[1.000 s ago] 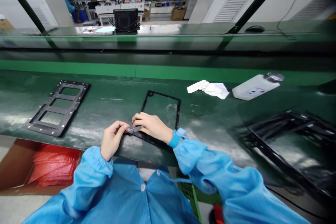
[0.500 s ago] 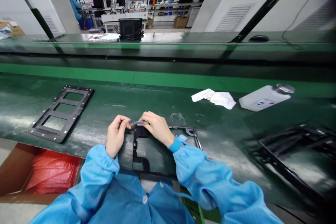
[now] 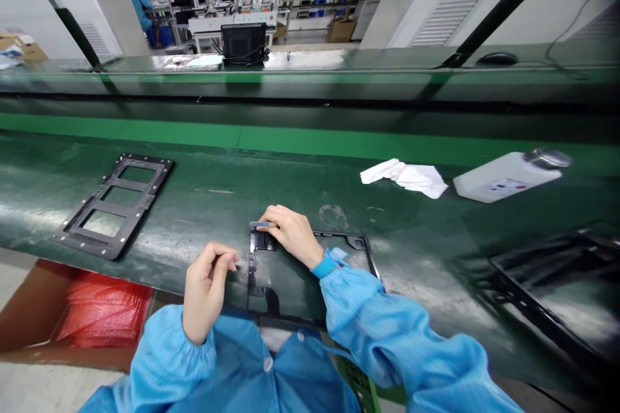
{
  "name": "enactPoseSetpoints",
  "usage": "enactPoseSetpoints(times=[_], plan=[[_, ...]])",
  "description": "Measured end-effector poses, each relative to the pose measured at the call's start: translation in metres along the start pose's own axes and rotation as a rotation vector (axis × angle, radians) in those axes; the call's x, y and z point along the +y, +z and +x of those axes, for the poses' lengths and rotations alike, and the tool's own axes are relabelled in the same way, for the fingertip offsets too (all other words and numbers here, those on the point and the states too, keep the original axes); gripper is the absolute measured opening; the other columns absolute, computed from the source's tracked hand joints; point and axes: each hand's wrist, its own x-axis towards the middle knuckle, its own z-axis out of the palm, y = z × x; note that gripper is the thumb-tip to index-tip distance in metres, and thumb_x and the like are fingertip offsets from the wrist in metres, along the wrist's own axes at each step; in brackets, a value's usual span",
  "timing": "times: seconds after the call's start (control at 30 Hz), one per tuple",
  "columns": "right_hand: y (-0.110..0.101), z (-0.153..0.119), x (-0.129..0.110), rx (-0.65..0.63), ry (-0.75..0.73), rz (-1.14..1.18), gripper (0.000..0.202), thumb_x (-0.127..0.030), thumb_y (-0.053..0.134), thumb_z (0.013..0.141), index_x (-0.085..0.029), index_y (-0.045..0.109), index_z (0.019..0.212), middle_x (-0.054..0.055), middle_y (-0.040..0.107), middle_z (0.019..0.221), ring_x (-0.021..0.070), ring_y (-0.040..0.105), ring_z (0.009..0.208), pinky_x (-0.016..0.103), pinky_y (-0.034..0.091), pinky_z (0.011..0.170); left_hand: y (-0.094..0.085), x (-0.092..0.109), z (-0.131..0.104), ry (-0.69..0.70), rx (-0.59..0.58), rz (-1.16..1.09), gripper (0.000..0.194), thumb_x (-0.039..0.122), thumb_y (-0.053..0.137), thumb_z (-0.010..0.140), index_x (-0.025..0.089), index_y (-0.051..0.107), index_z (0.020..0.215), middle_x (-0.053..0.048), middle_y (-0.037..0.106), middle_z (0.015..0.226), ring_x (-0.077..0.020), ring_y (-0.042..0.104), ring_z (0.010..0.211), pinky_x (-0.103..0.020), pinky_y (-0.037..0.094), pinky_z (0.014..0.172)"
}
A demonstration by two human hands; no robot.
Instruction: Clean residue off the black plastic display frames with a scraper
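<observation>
A thin black rectangular frame (image 3: 251, 271) lies on the green bench right in front of me. At its far left corner my right hand (image 3: 293, 235) pinches a small flat grey strip (image 3: 260, 224), which looks to lie along the frame's edge. A blue wrist strap (image 3: 329, 262) circles that wrist. My left hand (image 3: 208, 281) hovers left of the frame, apart from it, with thumb and forefinger closed together. Something tiny and pale may be at those fingertips; I cannot make it out.
A black plate with three openings (image 3: 120, 211) lies to the left. White wipes (image 3: 407, 177) and a white bottle with a metal cap (image 3: 506, 177) are at the back right. Blurred black frames (image 3: 547, 284) sit far right. Red bubble bags (image 3: 109, 310) fill a carton below the left edge.
My left hand has drawn back from the frame's corner, down and to the left. The right hand stays at the corner with the strip. The view has shifted slightly.
</observation>
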Motion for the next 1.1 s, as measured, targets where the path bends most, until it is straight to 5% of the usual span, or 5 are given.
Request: enactPoseSetpoints(times=[0.37, 0.77, 0.87, 0.97, 1.1], plan=[[-0.002, 0.002, 0.011, 0.073, 0.062, -0.062, 0.015, -0.03, 0.062, 0.091, -0.022, 0.063, 0.079, 0.0, 0.062, 0.082, 0.0153, 0.055, 0.08, 0.026, 0.032, 0.062, -0.018, 0.021, -0.044, -0.032, -0.206, 0.016, 0.022, 0.03, 0.044, 0.097, 0.021, 0.06, 0.086, -0.003, 0.059, 0.077, -0.0151, 0.057, 0.073, -0.025, 0.044, 0.066], [-0.002, 0.002, 0.02, 0.106, 0.069, -0.071, 0.017, -0.032, 0.059, 0.092, -0.022, 0.062, 0.079, 0.0, 0.062, 0.083, 0.0156, 0.055, 0.08, 0.026, 0.032, 0.062, -0.09, 0.056, -0.055, 0.025, -0.573, 0.117, 0.021, 0.028, 0.045, 0.094, 0.025, 0.062, 0.082, -0.005, 0.059, 0.067, -0.0172, 0.056, 0.06, -0.026, 0.046, 0.053], [-0.002, 0.003, 0.019, 0.104, 0.072, -0.072, 0.015, -0.031, 0.061, 0.091, -0.022, 0.062, 0.079, 0.0, 0.062, 0.083, 0.0154, 0.055, 0.08, 0.026, 0.032, 0.062, -0.073, 0.056, -0.025, 0.154, -0.405, 0.356, 0.018, 0.028, 0.047, 0.094, 0.024, 0.061, 0.084, -0.006, 0.063, 0.079, -0.0194, 0.058, 0.073, -0.029, 0.048, 0.065], [-0.003, 0.003, 0.018, 0.099, 0.077, -0.077, 0.014, -0.029, 0.062, 0.091, -0.022, 0.062, 0.079, -0.001, 0.062, 0.083, 0.0152, 0.055, 0.08, 0.026, 0.032, 0.062, -0.034, 0.043, 0.021, 0.404, -0.172, 0.75, 0.019, 0.023, 0.045, 0.095, 0.023, 0.064, 0.094, -0.007, 0.065, 0.107, -0.0228, 0.056, 0.094, -0.034, 0.044, 0.081], [-0.004, 0.003, 0.016, 0.094, 0.079, -0.079, 0.014, -0.028, 0.062, 0.091, -0.022, 0.061, 0.078, 0.0, 0.062, 0.084, 0.0156, 0.056, 0.084, 0.026, 0.033, 0.064, 0.0, 0.021, 0.07, 0.642, -0.278, 1.084, 0.026, 0.014, 0.042, 0.094, 0.02, 0.065, 0.084, -0.007, 0.064, 0.083, -0.0239, 0.05, 0.083, -0.036, 0.039, 0.072]])
